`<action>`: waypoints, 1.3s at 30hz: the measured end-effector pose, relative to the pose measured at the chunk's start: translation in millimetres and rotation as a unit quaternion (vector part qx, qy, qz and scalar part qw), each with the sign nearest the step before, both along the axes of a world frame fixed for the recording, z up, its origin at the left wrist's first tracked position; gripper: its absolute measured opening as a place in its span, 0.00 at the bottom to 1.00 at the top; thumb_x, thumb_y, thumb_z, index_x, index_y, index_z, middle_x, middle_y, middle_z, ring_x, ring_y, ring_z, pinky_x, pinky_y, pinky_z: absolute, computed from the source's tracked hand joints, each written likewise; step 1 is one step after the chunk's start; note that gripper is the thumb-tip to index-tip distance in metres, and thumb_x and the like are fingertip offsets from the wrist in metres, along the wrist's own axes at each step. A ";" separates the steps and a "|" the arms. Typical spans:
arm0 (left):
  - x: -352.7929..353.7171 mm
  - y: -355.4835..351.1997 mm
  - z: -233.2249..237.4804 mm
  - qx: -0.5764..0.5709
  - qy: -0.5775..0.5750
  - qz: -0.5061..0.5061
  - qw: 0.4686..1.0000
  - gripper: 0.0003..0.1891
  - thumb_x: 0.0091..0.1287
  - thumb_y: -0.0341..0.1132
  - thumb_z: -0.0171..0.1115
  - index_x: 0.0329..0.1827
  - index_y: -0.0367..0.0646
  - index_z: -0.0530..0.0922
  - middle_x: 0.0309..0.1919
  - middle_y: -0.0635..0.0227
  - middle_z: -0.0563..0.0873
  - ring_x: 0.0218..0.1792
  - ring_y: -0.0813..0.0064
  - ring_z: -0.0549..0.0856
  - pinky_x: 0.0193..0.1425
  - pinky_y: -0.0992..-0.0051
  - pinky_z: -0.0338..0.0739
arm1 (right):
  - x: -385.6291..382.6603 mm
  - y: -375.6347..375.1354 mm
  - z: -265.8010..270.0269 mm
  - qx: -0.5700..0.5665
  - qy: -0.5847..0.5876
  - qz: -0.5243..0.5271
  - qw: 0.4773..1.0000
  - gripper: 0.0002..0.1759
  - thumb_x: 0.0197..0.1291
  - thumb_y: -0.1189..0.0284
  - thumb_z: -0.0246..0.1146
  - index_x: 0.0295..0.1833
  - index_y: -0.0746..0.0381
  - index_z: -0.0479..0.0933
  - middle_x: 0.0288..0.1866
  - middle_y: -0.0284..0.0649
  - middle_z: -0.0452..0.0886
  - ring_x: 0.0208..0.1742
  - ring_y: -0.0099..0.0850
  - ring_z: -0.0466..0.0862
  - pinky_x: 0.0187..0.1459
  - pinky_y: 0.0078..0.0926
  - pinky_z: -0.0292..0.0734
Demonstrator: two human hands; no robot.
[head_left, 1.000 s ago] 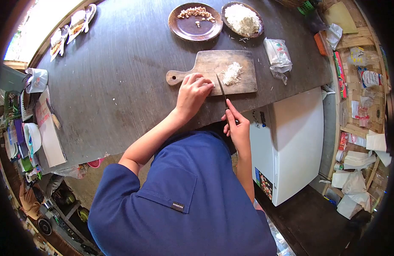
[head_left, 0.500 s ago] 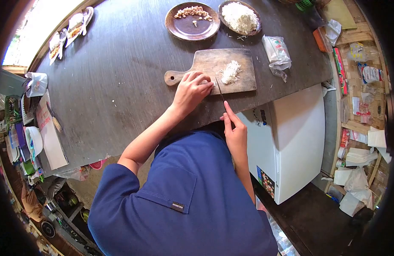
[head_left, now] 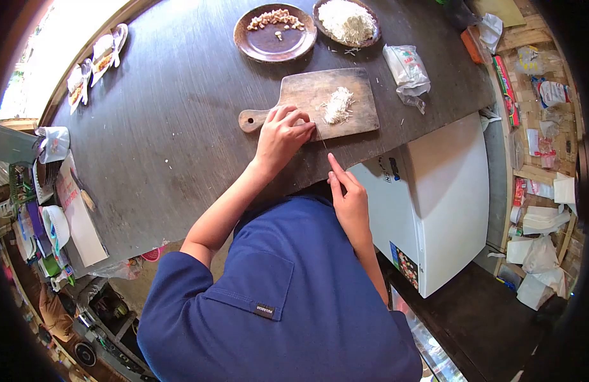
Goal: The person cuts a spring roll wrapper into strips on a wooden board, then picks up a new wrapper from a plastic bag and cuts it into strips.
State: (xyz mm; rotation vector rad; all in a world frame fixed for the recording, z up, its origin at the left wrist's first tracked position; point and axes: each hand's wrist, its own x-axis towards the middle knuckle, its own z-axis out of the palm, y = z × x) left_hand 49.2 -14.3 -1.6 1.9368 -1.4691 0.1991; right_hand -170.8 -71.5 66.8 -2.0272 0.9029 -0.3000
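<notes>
On the dark table lies a wooden cutting board [head_left: 295, 89] with a round-holed handle on its left. A small heap of thin whitish shreds [head_left: 338, 106] rests on its right half. My left hand [head_left: 283, 132] presses down at the board's near left part, fingers curled together; whatever is under the fingertips is mostly hidden. Gripped in my right hand [head_left: 350, 196], index finger stretched along it, is a knife [head_left: 324, 143]. Its thin blade points away from me, the tip end right beside my left fingertips.
Beyond the board stand a brown plate [head_left: 262, 47] of small light-brown pieces and a bowl [head_left: 376, 39] heaped with white shreds. A plastic-wrapped packet [head_left: 406, 69] lies to the right. Below the table edge is a white refrigerator [head_left: 447, 191]. Two small servings with spoons sit far left.
The knife blade has shifted left, closer to my left fingertips, and looks edge-on now. My left hand stays on the board. The whole view has shifted slightly.
</notes>
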 end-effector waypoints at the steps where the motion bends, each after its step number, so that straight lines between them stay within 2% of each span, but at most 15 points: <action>1: -6.6 5.6 2.2 0.003 0.004 -0.003 1.000 0.09 0.60 0.35 0.78 0.44 0.56 0.94 0.48 0.80 0.90 0.59 0.66 0.85 0.67 0.59 0.80 | -7.1 7.3 5.6 0.006 0.007 -0.004 1.000 0.23 0.81 0.69 0.62 0.78 0.48 0.80 0.40 0.49 0.83 0.38 0.46 0.85 0.46 0.41 0.80; 3: -6.3 5.1 3.6 -0.006 -0.003 0.004 1.000 0.06 0.61 0.37 0.77 0.40 0.55 0.93 0.45 0.80 0.89 0.59 0.68 0.85 0.69 0.60 0.79 | -5.7 8.7 8.4 0.008 0.008 -0.010 1.000 0.23 0.81 0.69 0.62 0.78 0.48 0.80 0.39 0.50 0.83 0.38 0.46 0.85 0.45 0.42 0.80; 5: -6.7 4.4 0.4 -0.009 0.009 0.001 1.000 0.07 0.60 0.36 0.78 0.42 0.55 0.93 0.45 0.79 0.89 0.58 0.67 0.85 0.67 0.59 0.79 | -5.6 8.9 10.6 -0.003 0.014 0.005 1.000 0.25 0.81 0.72 0.62 0.79 0.51 0.78 0.37 0.46 0.83 0.37 0.33 0.85 0.46 0.31 0.81; 9: -9.4 6.4 3.3 -0.012 0.032 0.017 0.999 0.08 0.60 0.35 0.78 0.43 0.54 0.94 0.45 0.78 0.90 0.57 0.66 0.86 0.65 0.58 0.80 | -3.3 9.4 5.2 -0.006 0.009 0.006 1.000 0.25 0.81 0.73 0.62 0.79 0.51 0.78 0.37 0.46 0.83 0.36 0.33 0.85 0.45 0.32 0.81; 11: -6.1 0.0 0.0 -0.020 0.040 0.025 0.999 0.08 0.61 0.34 0.78 0.43 0.53 0.94 0.45 0.77 0.90 0.57 0.66 0.86 0.65 0.58 0.80 | 2.3 3.2 0.6 0.007 0.011 0.004 1.000 0.25 0.81 0.70 0.62 0.79 0.49 0.78 0.39 0.51 0.83 0.38 0.48 0.85 0.45 0.43 0.80; 21: -10.6 1.0 2.2 -0.027 0.083 0.045 0.995 0.09 0.59 0.34 0.79 0.43 0.52 0.94 0.45 0.77 0.91 0.57 0.65 0.86 0.66 0.58 0.79 | 24.9 -8.5 -17.5 -0.028 0.008 0.016 0.999 0.26 0.80 0.72 0.63 0.80 0.49 0.77 0.36 0.51 0.80 0.35 0.46 0.82 0.44 0.42 0.79; 26: -11.2 0.3 2.5 -0.039 0.082 0.052 0.995 0.09 0.59 0.34 0.79 0.43 0.53 0.94 0.45 0.76 0.91 0.57 0.65 0.86 0.65 0.57 0.79 | 31.3 -14.8 -17.0 0.010 -0.041 0.006 0.999 0.25 0.80 0.71 0.63 0.80 0.50 0.77 0.34 0.51 0.78 0.32 0.42 0.79 0.43 0.40 0.79; 32: -14.2 0.1 -1.1 -0.043 0.094 0.062 0.993 0.08 0.59 0.34 0.80 0.42 0.53 0.95 0.45 0.77 0.91 0.57 0.65 0.86 0.65 0.57 0.79 | 8.1 -6.4 -5.6 0.013 0.004 0.012 1.000 0.25 0.81 0.70 0.63 0.80 0.49 0.78 0.35 0.49 0.79 0.32 0.40 0.78 0.43 0.38 0.78; 39: -13.5 1.8 -3.9 -0.056 0.121 0.066 0.989 0.07 0.61 0.34 0.79 0.42 0.52 0.95 0.46 0.77 0.91 0.57 0.65 0.86 0.65 0.59 0.78 | 4.2 -2.0 -5.7 0.028 0.003 0.006 1.000 0.25 0.81 0.71 0.62 0.80 0.48 0.78 0.35 0.49 0.79 0.33 0.40 0.79 0.44 0.37 0.79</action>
